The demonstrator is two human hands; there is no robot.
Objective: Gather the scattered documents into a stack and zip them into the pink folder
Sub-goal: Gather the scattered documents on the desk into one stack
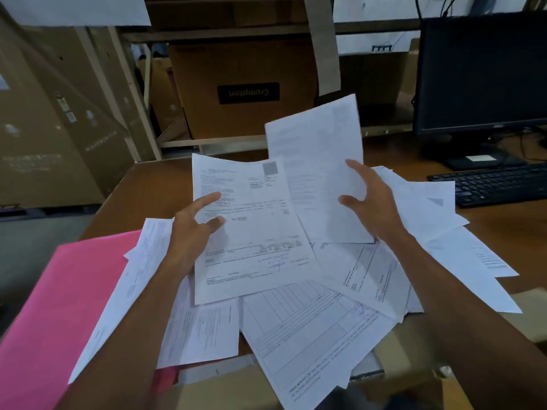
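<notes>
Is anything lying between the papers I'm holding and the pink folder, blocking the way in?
Yes. A loose sheet lies over the right edge of the pink folder, beneath the left forearm. The left hand holds a printed sheet and the right hand a paler sheet, both above the pile. The zip isn't visible.

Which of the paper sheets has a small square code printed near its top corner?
The sheet that the left hand holds; the raised sheet in the right hand shows only faint text.

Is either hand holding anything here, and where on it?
The left hand grips the QR-coded sheet at its left edge; the right hand grips a plainer sheet at its right edge.
</notes>
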